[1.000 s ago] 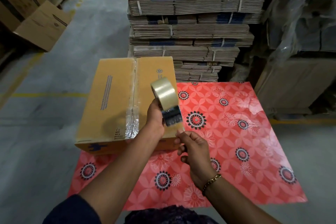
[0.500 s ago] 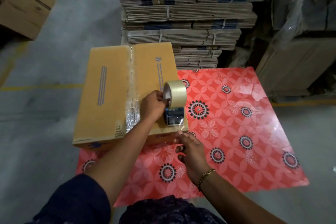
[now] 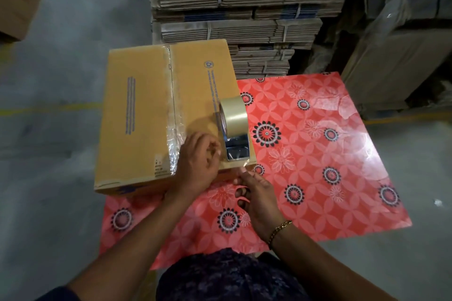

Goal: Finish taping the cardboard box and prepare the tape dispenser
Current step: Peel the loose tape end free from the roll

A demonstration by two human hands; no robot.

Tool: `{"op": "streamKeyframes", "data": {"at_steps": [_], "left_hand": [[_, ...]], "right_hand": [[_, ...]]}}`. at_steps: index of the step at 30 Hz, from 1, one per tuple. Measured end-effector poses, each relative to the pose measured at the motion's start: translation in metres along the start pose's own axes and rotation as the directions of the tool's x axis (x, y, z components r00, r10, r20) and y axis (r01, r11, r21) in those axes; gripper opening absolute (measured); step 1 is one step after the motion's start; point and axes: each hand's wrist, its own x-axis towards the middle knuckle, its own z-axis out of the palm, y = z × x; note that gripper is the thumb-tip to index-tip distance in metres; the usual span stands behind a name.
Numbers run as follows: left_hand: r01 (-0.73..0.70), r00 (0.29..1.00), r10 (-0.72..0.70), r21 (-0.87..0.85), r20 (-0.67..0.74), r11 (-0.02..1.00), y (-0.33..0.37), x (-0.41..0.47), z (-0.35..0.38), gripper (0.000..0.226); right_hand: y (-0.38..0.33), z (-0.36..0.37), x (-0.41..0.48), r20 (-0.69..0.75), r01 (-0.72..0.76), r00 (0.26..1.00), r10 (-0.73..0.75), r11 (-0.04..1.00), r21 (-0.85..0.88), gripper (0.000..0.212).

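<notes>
Clear tape at the tape dispenser (image 3: 236,140) — set on the cardboard box (image 3: 156,117) near its right edge — is pinched by the right hand (image 3: 256,193), the left hand (image 3: 199,161) loose, fingers spread beside it; an unbraced pull may tip it off.

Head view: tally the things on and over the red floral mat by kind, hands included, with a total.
Brown cardboard box with clear tape along its seam: 1
Tape dispenser with a tan tape roll, standing on the box: 1
Bare hands: 2, left hand and right hand
Red floral mat: 1
Total: 5
</notes>
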Motion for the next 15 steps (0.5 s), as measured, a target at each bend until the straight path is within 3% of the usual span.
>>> {"op": "streamKeyframes", "data": {"at_steps": [4, 15], "left_hand": [[-0.166, 0.976, 0.154, 0.064, 0.152, 0.984, 0.005, -0.036, 0.001, 0.031], [-0.195, 0.976, 0.188, 0.052, 0.110, 0.979, 0.011, -0.033, 0.010, 0.011]], "right_hand": [[-0.001, -0.001, 0.000, 0.022, -0.014, 1.000, 0.014, 1.000, 0.012, 0.016], [-0.005, -0.005, -0.002, 0.121, -0.031, 0.992, 0.033, 0.999, -0.017, 0.028]]}}
